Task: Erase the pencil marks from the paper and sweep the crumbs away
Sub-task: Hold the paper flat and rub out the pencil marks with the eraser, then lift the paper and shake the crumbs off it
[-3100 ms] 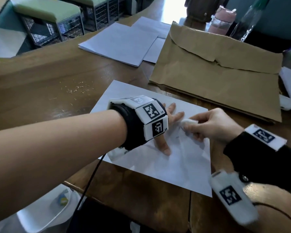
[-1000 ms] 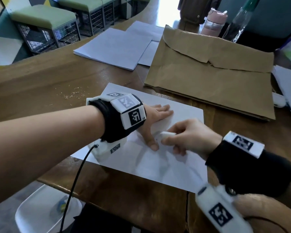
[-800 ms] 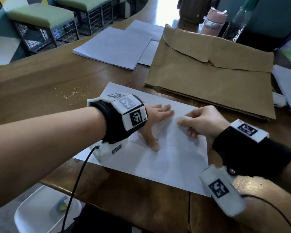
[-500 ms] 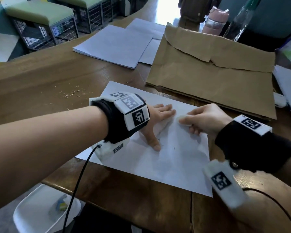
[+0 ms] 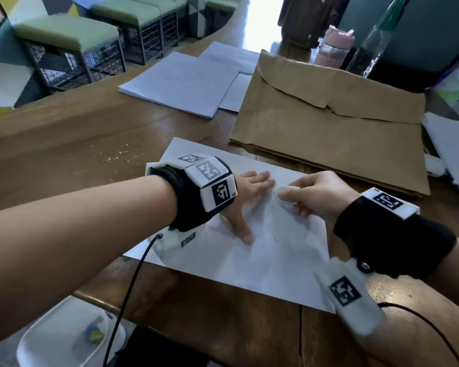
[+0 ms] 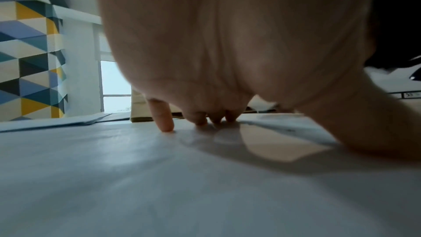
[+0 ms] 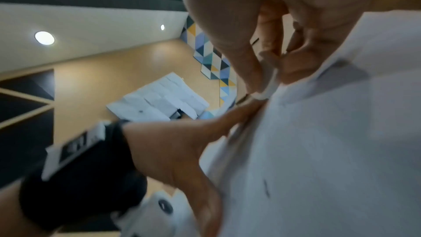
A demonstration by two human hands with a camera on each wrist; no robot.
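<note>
While the paper (image 5: 249,255) lies flat on the wooden surface (image 5: 64,144) right in front of us, its long axis running from our near left toward the far right, a few short pencil marks (image 5: 275,237) show near its middle. We take those as the work left. They sit on the near side of our right hand (image 5: 316,197) — toward us and slightly left of it — so the coming stroke would, we judge, have to pull back toward the body, not push away.

That right hand pinches the eraser (image 5: 285,192) between thumb and forefinger, its white tip pressed to the sheet close by the fingertips of our left hand (image 5: 245,197). The left hand lies spread and flat with straight fingers, pinning the paper down; its thumb points toward us and ends just beside the marks. Of the two, the thumb is nearer to them, but the eraser hand is the one that must travel.

Further out, crumbs (image 5: 119,153) are scattered on the bare wood to the left of the sheet, well apart from both hands; we cannot make out any on the paper itself. Beyond it lies a brown envelope (image 5: 329,133) and a stack (image 5: 180,83) of white sheets.
</note>
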